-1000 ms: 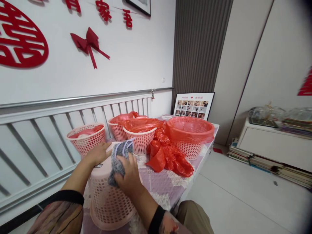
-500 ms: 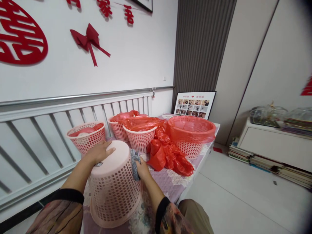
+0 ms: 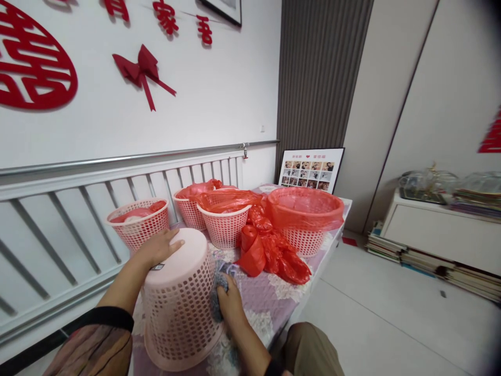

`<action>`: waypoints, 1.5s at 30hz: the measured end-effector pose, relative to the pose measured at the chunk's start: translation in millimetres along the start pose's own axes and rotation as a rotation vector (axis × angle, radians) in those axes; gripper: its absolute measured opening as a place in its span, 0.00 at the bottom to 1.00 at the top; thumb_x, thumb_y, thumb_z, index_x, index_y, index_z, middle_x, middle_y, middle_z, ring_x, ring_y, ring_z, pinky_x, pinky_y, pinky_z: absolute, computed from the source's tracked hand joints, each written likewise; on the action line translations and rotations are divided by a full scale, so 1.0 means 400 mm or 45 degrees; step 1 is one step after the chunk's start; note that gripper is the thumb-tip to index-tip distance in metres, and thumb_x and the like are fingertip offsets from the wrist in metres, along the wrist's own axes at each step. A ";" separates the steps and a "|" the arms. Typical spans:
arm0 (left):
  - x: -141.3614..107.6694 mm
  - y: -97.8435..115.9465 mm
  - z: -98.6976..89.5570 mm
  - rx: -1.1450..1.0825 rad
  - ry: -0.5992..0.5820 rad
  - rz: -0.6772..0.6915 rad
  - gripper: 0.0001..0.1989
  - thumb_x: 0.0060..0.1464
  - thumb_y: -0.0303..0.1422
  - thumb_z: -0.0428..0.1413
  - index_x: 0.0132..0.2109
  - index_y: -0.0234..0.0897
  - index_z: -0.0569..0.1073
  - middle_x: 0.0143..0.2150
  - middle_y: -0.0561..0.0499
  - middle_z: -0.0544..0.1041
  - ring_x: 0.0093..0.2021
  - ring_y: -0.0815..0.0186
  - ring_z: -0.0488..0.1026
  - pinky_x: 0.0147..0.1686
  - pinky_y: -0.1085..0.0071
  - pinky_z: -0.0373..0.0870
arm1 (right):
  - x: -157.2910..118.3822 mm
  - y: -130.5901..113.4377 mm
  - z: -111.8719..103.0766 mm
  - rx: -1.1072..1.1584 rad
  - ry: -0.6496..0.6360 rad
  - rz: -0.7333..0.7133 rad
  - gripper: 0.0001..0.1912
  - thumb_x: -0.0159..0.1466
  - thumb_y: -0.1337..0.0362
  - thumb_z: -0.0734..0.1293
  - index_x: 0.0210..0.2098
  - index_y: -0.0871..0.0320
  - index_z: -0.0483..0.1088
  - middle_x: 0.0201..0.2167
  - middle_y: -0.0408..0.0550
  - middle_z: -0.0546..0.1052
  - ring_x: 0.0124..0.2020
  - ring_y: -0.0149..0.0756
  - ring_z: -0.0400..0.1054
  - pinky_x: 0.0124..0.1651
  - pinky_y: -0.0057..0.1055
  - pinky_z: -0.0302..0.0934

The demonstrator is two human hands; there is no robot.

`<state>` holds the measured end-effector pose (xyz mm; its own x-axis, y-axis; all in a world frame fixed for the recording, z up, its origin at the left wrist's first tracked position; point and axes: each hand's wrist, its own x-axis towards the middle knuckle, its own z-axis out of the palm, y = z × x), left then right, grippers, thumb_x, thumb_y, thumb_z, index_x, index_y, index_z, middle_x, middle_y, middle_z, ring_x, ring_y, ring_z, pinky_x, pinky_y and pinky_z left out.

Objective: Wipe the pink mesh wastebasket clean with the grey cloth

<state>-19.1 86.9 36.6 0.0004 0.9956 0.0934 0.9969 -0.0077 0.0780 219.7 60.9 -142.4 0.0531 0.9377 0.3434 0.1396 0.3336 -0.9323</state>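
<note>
A pink perforated plastic basket (image 3: 178,308) stands upside down on the cloth-covered table, nearest to me. My left hand (image 3: 158,249) lies on its upturned base, fingers stretched out and thumb apart. In my right hand (image 3: 231,300) is a bunched grey cloth (image 3: 217,295), pressed against the basket's right side. The fingers are closed round the cloth and partly hide it. Just beyond the cloth lies a roll of red plastic bags (image 3: 252,250), with loose red plastic (image 3: 287,261) spread beside it.
Behind stand a basket with red plastic in it (image 3: 136,230), a red-draped basket (image 3: 225,230) and a wide red-lined basket (image 3: 307,243). A white radiator (image 3: 97,209) runs along the left wall. A framed photo board (image 3: 313,166) leans at the table's far end.
My right hand has slid the grey cloth down along the basket's right side, towards me. My left hand stays on the base. The view has shifted slightly.
</note>
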 end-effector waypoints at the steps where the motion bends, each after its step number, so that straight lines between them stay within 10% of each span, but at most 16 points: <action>1: 0.001 -0.001 0.001 0.004 -0.001 -0.001 0.43 0.57 0.58 0.39 0.68 0.31 0.61 0.68 0.36 0.64 0.67 0.48 0.62 0.65 0.56 0.57 | -0.001 -0.039 0.006 0.008 -0.008 -0.008 0.23 0.55 0.68 0.60 0.48 0.60 0.75 0.45 0.53 0.78 0.49 0.42 0.72 0.56 0.41 0.65; 8: 0.005 -0.010 0.006 0.015 -0.008 0.002 0.43 0.57 0.59 0.39 0.68 0.33 0.62 0.68 0.40 0.65 0.67 0.51 0.63 0.65 0.58 0.57 | -0.018 -0.229 0.026 0.035 -0.078 -0.279 0.31 0.57 0.69 0.64 0.61 0.54 0.66 0.63 0.54 0.64 0.66 0.48 0.56 0.69 0.48 0.51; 17: 0.004 -0.007 0.005 0.011 -0.003 0.006 0.43 0.57 0.58 0.39 0.68 0.33 0.61 0.68 0.39 0.65 0.66 0.50 0.63 0.65 0.58 0.57 | -0.072 0.112 0.009 -0.100 0.031 0.119 0.27 0.54 0.67 0.61 0.52 0.60 0.74 0.48 0.55 0.77 0.54 0.47 0.71 0.62 0.48 0.63; 21: 0.002 -0.005 0.005 0.007 0.015 0.009 0.42 0.57 0.59 0.39 0.68 0.34 0.62 0.68 0.41 0.65 0.67 0.51 0.62 0.65 0.59 0.56 | -0.087 0.161 -0.012 -0.130 0.065 0.170 0.27 0.53 0.67 0.61 0.51 0.61 0.75 0.48 0.55 0.78 0.53 0.49 0.72 0.61 0.51 0.63; 34: 0.004 -0.014 0.011 0.004 0.023 0.026 0.43 0.57 0.59 0.39 0.68 0.32 0.61 0.68 0.40 0.66 0.66 0.50 0.63 0.65 0.58 0.58 | -0.178 -0.162 0.074 -0.183 -0.110 -0.244 0.42 0.54 0.73 0.67 0.67 0.50 0.58 0.71 0.55 0.52 0.71 0.59 0.49 0.67 0.57 0.54; 45: 0.005 -0.013 0.012 -0.003 0.022 0.010 0.43 0.57 0.59 0.40 0.68 0.33 0.61 0.68 0.39 0.65 0.66 0.49 0.63 0.65 0.58 0.57 | -0.226 0.183 0.015 -0.271 0.001 0.048 0.29 0.60 0.68 0.61 0.61 0.62 0.66 0.60 0.64 0.70 0.63 0.57 0.64 0.64 0.59 0.59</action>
<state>-23.9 89.3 31.8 0.0069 0.9938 0.1114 0.9967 -0.0158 0.0792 219.1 1.1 -242.4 0.0629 0.9489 0.3092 0.3435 0.2703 -0.8994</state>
